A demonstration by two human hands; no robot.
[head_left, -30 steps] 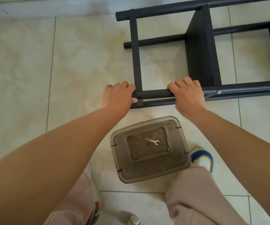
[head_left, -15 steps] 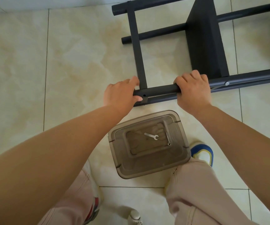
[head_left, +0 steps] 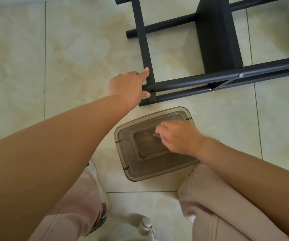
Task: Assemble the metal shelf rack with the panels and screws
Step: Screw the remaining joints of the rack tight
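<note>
Tiled floor (head_left: 70, 66): my left hand (head_left: 126, 87) gripped rack (head_left: 192, 83) tube end; below rack, right hand (head_left: 178, 136) pinched wrench (head_left: 156, 135) over box (head_left: 140, 169).

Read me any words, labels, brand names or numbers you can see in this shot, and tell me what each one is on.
None: no readable text shows.
Black metal rack: plain, only a screw head.
Brown plastic box: no label.
Shoe: coloured patches only, blurred, no letters legible.
</note>
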